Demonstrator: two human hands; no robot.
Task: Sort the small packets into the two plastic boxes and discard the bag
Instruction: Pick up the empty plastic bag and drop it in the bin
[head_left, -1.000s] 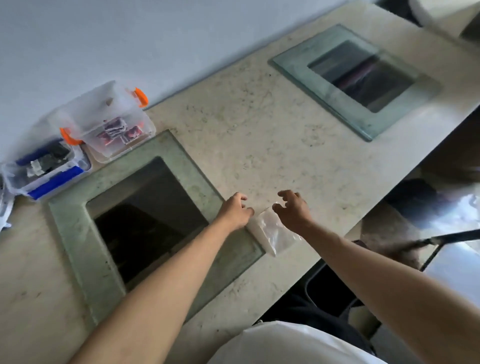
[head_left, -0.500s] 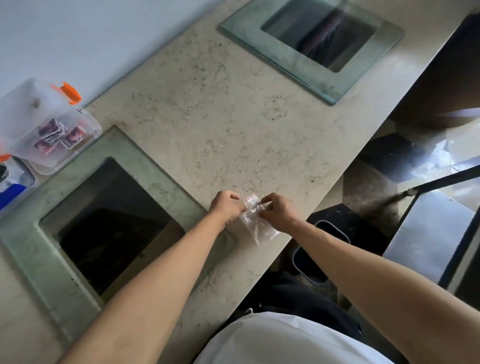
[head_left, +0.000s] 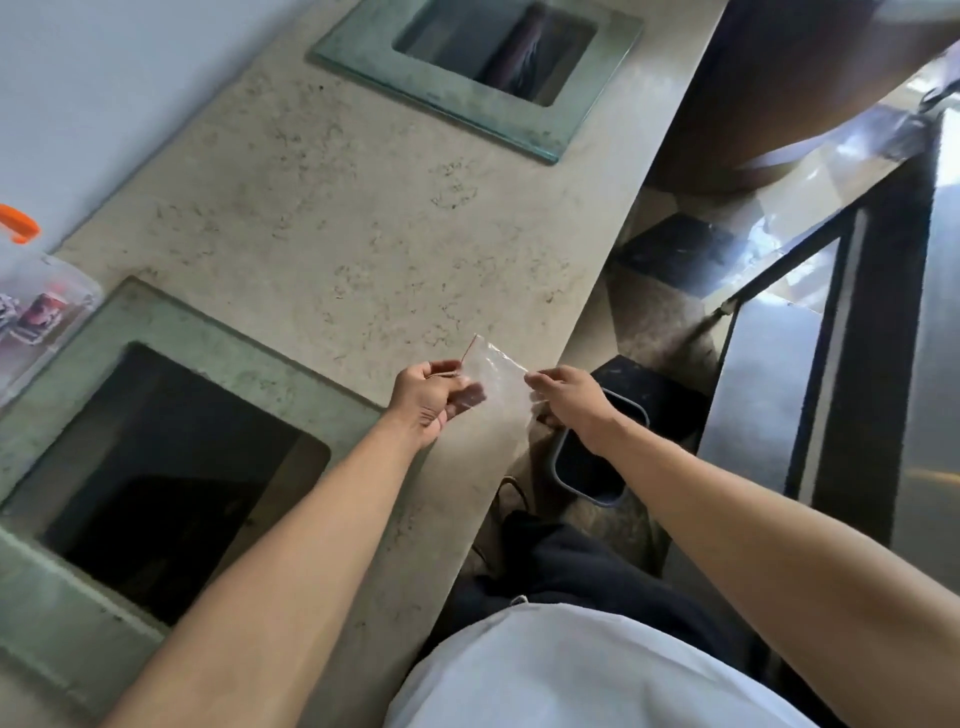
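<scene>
A clear, empty-looking plastic bag (head_left: 496, 379) with a thin red edge is stretched between both hands, lifted above the counter's front edge. My left hand (head_left: 428, 402) pinches its left side and my right hand (head_left: 569, 397) pinches its right side. At the far left edge a clear plastic box (head_left: 47, 317) with an orange latch holds reddish small packets; it is partly cut off. The second box is out of view.
The beige stone counter (head_left: 332, 249) has two glass-framed openings, one near left (head_left: 171, 467) and one far (head_left: 493, 62). A dark bin (head_left: 597, 467) stands on the floor below my right hand, beside a dark metal frame (head_left: 831, 364).
Both hands picked the bag up off the counter and pulled it flat. The view swung right, pushing the boxes to the left edge and revealing the floor bin.
</scene>
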